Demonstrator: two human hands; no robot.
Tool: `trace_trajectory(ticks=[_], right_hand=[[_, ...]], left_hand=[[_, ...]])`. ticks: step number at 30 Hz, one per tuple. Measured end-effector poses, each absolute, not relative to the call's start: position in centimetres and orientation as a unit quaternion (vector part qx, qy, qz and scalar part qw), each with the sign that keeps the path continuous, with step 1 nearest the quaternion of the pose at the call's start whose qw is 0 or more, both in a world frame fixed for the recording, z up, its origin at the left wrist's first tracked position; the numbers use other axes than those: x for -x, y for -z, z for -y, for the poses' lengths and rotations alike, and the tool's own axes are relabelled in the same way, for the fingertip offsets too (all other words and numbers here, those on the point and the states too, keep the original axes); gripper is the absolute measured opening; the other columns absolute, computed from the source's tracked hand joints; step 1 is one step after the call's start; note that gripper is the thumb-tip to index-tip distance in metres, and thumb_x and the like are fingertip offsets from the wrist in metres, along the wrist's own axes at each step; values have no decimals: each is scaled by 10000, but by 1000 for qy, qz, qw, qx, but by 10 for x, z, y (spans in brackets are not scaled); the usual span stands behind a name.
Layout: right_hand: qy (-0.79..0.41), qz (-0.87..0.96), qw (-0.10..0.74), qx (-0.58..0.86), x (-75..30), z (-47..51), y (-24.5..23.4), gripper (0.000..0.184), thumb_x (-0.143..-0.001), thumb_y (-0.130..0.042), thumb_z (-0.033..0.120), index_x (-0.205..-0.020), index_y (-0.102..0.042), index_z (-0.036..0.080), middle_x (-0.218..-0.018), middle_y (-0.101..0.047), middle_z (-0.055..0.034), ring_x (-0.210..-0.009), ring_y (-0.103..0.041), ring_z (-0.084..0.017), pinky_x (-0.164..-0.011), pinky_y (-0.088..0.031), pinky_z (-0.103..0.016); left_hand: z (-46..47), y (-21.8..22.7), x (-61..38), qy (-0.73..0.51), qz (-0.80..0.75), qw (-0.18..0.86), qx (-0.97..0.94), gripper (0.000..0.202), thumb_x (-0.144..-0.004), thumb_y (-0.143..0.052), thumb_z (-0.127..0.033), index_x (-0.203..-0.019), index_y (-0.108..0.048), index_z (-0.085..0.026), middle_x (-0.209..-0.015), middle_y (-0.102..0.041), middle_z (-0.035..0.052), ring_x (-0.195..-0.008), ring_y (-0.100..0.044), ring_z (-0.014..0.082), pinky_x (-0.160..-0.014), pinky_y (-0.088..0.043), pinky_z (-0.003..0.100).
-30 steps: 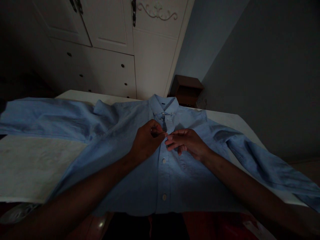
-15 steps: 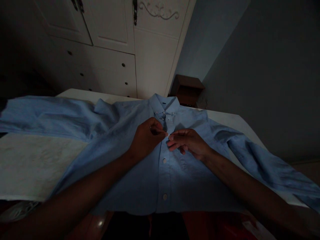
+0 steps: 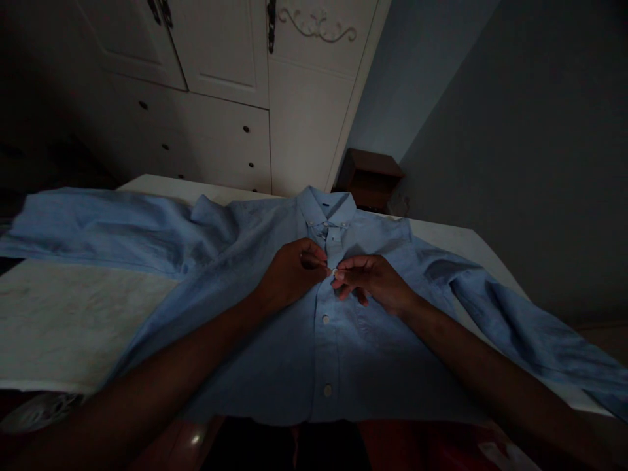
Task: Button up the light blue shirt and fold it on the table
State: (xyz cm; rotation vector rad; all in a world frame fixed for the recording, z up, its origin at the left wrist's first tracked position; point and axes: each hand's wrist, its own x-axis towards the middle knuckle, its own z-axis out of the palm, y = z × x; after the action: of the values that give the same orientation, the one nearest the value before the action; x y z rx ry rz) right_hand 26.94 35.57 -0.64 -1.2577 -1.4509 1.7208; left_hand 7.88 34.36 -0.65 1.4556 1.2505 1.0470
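A light blue button-up shirt [image 3: 235,314] lies front-up on a white table [image 3: 73,320], sleeves spread to both sides, collar [image 3: 326,206] at the far end. My left hand [image 3: 289,278] and my right hand [image 3: 375,282] meet at the shirt's placket just below the collar. Both pinch the fabric around a small white button [image 3: 334,272] between their fingertips. Two more white buttons, one [image 3: 324,319] and another [image 3: 327,390], show fastened lower down the placket.
White cabinet doors and drawers [image 3: 216,98] stand behind the table. A small brown wooden box or stand [image 3: 373,176] sits in the corner by the blue-grey wall. Something red [image 3: 417,445] shows below the table's near edge. The room is dim.
My hands have drawn closer together at the placket, and the gap in the shirt front below the collar has closed around the button. The view shifted slightly.
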Motion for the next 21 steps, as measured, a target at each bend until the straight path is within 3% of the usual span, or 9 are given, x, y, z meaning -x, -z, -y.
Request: trace_trajectory(ticks=[10,16,21], right_hand=[[-543,615,279,500,-264,-352,10,410,-669,-782,517,-795,-647,151,-734,-707,-54,-465,-650,-151,-258,-313,-165],[-411,698,322,490,-271,-356,18,404,-736,-742,559,-764,-654,166,-649,-662,-4,-438,-608,-110,-397,-432,-202],[-412,720,314,462,-274,-362,20,426,-727,-739,586,-742,-641,172,-629,-638,15,-417,-589,-104,-429,-433,-217]], left_hand=[[-348,7,-78,-410,-499,520,-559,202,-658,-694,-81,-816,-600,-165,-680,-673,-4,-680,-674,140,-627,-517,241],[-352,16,-79,-413,-492,461,-612,140,-714,-655,-132,-848,-619,-148,-785,-678,20,-759,-665,137,-714,-528,267],[-356,21,-76,-415,-480,361,-684,170,-820,-551,-194,-974,-610,-153,-868,-692,41,-799,-659,147,-753,-525,285]])
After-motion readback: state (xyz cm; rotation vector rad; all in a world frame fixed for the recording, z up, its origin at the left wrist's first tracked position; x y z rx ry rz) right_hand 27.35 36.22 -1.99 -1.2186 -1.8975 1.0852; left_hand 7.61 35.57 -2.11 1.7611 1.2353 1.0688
